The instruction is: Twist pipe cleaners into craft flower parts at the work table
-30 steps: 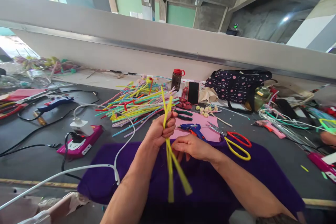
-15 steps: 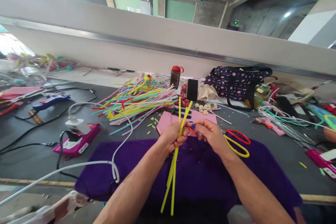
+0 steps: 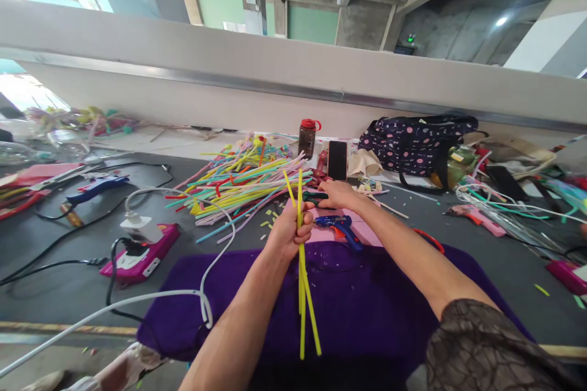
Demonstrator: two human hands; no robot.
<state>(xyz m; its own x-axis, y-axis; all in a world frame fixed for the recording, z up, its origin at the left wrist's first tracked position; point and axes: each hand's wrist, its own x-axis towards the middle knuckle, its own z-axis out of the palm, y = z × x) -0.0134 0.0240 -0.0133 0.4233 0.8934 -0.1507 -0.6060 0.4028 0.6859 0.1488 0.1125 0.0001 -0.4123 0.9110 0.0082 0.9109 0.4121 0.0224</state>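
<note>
My left hand [image 3: 290, 231] is closed around several yellow pipe cleaners [image 3: 302, 293], which stand up above the fist and hang below it over the purple cloth [image 3: 367, 305]. Stretched forward, my right hand [image 3: 340, 194] has its fingers spread at the dark green handles of a pair of pliers [image 3: 314, 197]; whether they grip is not clear. Between the two hands a blue glue gun [image 3: 337, 223] with an orange trigger lies on a pink mat [image 3: 369, 229]. Red-handled scissors [image 3: 430, 239] are mostly hidden behind my right forearm.
A heap of coloured pipe cleaners [image 3: 247, 186] spreads at centre left, near small green scraps [image 3: 266, 224]. Behind stand a red-lidded bottle [image 3: 307, 139], a phone [image 3: 337, 160] and a patterned bag [image 3: 413, 143]. A white cable [image 3: 215, 226] runs by a magenta power strip [image 3: 142, 256].
My right hand has left the spot beside my left hand and reached forward to the pliers, uncovering the glue gun. My left hand has shifted slightly left with the pipe cleaners.
</note>
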